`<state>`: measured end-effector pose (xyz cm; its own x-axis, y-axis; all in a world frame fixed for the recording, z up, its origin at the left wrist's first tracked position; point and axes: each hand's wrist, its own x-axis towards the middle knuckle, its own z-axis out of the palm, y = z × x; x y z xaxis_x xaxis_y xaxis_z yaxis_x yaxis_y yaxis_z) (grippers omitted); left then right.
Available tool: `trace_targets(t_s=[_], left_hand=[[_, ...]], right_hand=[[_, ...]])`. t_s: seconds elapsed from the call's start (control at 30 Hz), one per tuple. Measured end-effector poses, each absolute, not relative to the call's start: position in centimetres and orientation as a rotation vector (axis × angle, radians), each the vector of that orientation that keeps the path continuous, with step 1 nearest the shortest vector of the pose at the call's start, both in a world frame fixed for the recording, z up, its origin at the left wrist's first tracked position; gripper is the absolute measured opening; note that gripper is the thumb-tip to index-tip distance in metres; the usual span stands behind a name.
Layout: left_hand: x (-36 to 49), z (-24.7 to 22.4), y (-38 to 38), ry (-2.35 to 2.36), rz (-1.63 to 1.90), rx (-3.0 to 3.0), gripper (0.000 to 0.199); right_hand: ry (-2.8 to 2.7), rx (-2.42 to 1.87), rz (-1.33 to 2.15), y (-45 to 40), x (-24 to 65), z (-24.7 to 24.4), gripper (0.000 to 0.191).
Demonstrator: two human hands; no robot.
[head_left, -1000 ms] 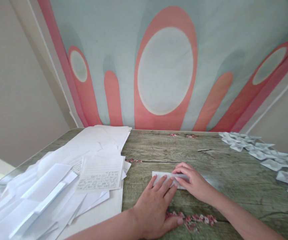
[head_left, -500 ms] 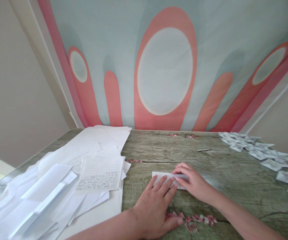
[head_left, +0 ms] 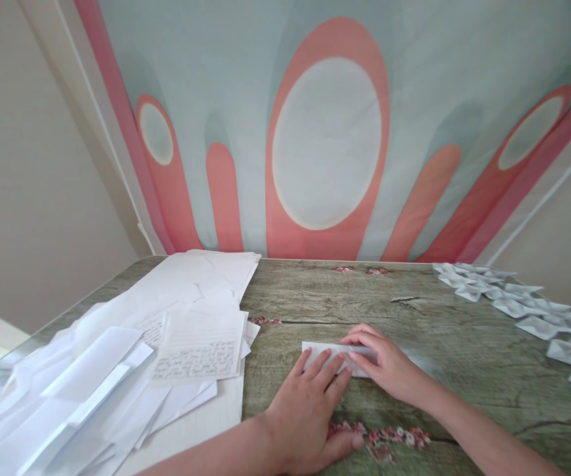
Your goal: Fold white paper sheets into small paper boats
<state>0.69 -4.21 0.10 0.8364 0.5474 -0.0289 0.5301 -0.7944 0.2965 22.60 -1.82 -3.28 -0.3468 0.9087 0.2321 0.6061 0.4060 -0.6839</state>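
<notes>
A narrow folded strip of white paper [head_left: 315, 346] lies on the wood-patterned table, under both hands. My left hand [head_left: 309, 410] rests with its fingers spread over the left and middle part of the strip, its thumb stretched out on the table. At the strip's right end, my right hand [head_left: 382, 360] has its fingers and thumb closed around the paper, and its fingers cover that end.
Loose white sheets [head_left: 186, 277] are heaped on the left, with a square handwritten stack [head_left: 200, 344] on top. Several folded paper pieces [head_left: 528, 301] lie in rows at the right. A patterned backdrop [head_left: 245, 66] rises behind the table [head_left: 315, 291].
</notes>
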Motion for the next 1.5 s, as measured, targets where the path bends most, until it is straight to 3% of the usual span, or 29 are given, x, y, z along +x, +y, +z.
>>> trace_targets(t_s=[0.3, 0.7, 1.27, 1.5], left_hand=[[0.7, 0.0, -4.1, 0.817, 0.108, 2.687, 0.073], [0.8, 0.1, -4.2, 0.828, 0.113, 2.734, 0.071], [0.8, 0.0, -4.1, 0.829, 0.096, 2.760, 0.069], [0.7, 0.1, -4.1, 0.826, 0.097, 2.788, 0.068]], right_hand=[[-2.226, -1.430, 0.364, -3.5, 24.7, 0.6, 0.028], [-2.533, -1.366, -0.190, -8.5, 23.0, -4.3, 0.042], [-2.502, -1.403, -0.214, -8.6, 22.2, -4.3, 0.045], [-2.391, -1.389, -0.248, -8.4, 21.6, -4.4, 0.034]])
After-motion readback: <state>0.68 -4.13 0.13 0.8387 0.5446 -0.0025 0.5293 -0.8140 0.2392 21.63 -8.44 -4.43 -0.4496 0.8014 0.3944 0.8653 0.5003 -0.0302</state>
